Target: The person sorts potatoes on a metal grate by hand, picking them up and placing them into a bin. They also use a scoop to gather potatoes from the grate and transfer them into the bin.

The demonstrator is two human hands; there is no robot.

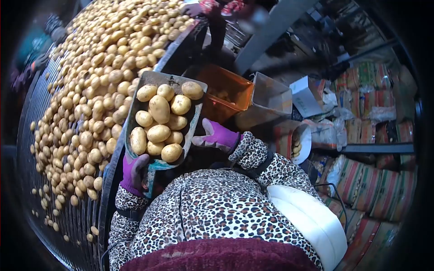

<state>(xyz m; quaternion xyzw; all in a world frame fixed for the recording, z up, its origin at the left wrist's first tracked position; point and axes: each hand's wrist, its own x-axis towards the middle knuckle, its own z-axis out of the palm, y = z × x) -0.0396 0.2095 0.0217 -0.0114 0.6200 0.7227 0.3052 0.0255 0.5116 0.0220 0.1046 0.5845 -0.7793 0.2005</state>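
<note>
Tray (192, 119), loaded with potatoes (159, 109): lies directly ahead of the left hand (134, 174) and to the left of the right hand (218, 136). Long axis runs away from the body, far end leaning slightly to the right hand's side.

Left hand: nearer of the two; curled onto the near left corner, thumb against the tray; most fingers hidden. Right hand: thumb and fingers spread, tips just beside the right long wall; contact there cannot be told. It holds nothing visible.

Surroundings: loose potatoes (104, 90) spread over a ribbed bed (77, 226), beyond the left hand and to its left. Orange bin (228, 77) stands ahead of the right hand, past the tray's right side.
</note>
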